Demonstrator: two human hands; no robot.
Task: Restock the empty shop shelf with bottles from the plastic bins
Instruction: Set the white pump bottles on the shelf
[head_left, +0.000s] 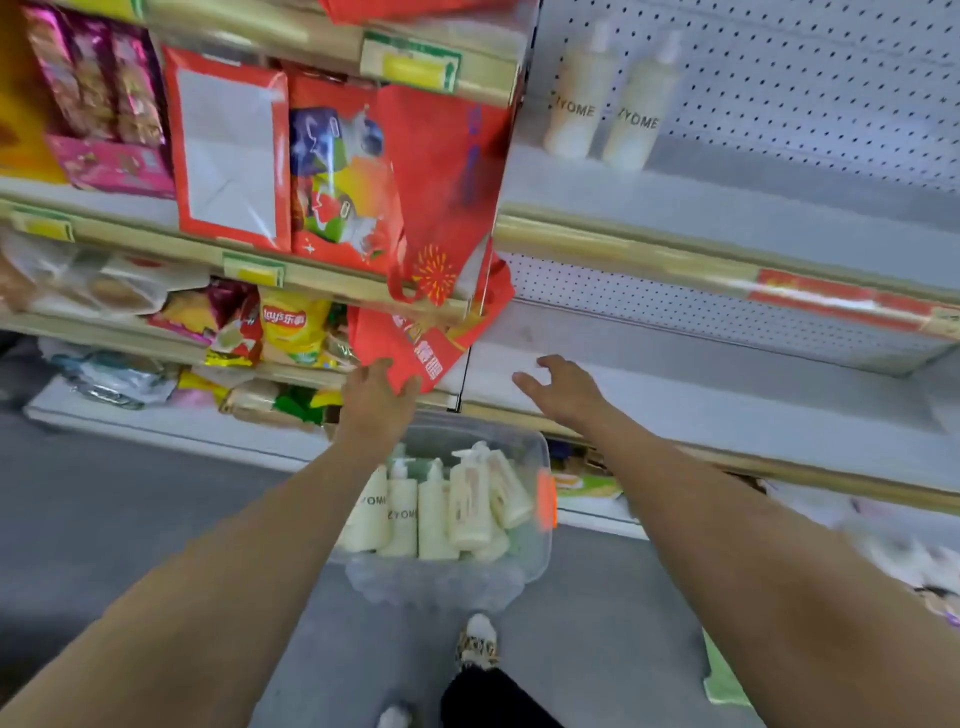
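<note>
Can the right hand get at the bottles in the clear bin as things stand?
Probably yes: the right hand is open and empty, the bin has no lid, and the bottles nearest it stand uncovered.

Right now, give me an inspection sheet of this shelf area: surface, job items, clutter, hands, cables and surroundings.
Surface: grey upper shelf on the right, with a lower shelf beneath it.
Job's things: two bottles upright at the upper shelf's left end; clear bin on the floor holds more bottles.
Clutter: red bag hangs at the lower shelf's left end.
Hands: left hand at the red bag's lower edge, grip unclear; right hand open above the lower shelf.
Cables: nothing seen.
Surroundings: snack shelves on the left; grey floor.
</note>
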